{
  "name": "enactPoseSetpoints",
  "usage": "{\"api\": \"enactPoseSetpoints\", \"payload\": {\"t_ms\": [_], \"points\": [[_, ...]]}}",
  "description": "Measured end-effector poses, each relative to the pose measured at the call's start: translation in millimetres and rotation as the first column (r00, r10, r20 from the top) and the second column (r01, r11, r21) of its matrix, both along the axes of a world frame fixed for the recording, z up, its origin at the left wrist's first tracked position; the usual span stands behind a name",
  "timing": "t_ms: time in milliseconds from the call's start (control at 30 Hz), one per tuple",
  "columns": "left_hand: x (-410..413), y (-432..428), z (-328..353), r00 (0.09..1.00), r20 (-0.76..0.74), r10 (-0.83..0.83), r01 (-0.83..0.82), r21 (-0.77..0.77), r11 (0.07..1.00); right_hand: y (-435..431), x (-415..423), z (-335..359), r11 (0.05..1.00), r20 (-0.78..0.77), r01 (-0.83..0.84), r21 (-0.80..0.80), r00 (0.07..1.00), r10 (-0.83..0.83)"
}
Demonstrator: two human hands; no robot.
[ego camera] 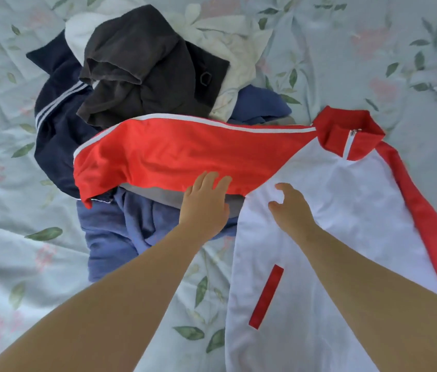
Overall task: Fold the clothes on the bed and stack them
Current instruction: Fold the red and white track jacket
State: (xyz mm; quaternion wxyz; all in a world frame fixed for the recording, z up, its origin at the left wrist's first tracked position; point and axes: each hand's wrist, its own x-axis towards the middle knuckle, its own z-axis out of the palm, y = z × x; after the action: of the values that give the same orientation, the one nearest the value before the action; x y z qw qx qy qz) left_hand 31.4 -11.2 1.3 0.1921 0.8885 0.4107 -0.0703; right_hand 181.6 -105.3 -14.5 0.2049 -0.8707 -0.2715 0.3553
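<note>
Our left hand (pixel 204 202), fingers straight and slightly apart, presses the red sleeve (pixel 185 154) of the white-and-red zip track jacket (pixel 333 210). Our right hand (pixel 291 208) rests on its white chest, fingers loosely curled, thumb apart. The crumpled dark clothes pile (pixel 136 63) lies beyond our fingertips.

No legible text (none anywhere)
</note>
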Motion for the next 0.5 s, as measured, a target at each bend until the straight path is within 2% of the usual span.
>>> {"api": "enactPoseSetpoints", "payload": {"t_ms": [233,400,500], "points": [[99.2,-90.9,-13.4,0.986,-0.034,-0.162,0.16,-0.057,0.985,-121.0,97.0,-3.0,0.988,0.047,0.134,-0.081,0.99,-0.13],[167.0,-160.3,-34.7,0.957,-0.074,-0.28,0.271,-0.112,0.956,-218.2,169.5,-12.5,0.948,0.207,0.271,-0.165,0.95,-0.236],[200.2,-191.0,-49.3,0.934,-0.127,-0.334,0.304,-0.209,0.93,-261.4,200.5,-21.3,0.933,0.269,0.269,-0.24,0.942,-0.202]]}}
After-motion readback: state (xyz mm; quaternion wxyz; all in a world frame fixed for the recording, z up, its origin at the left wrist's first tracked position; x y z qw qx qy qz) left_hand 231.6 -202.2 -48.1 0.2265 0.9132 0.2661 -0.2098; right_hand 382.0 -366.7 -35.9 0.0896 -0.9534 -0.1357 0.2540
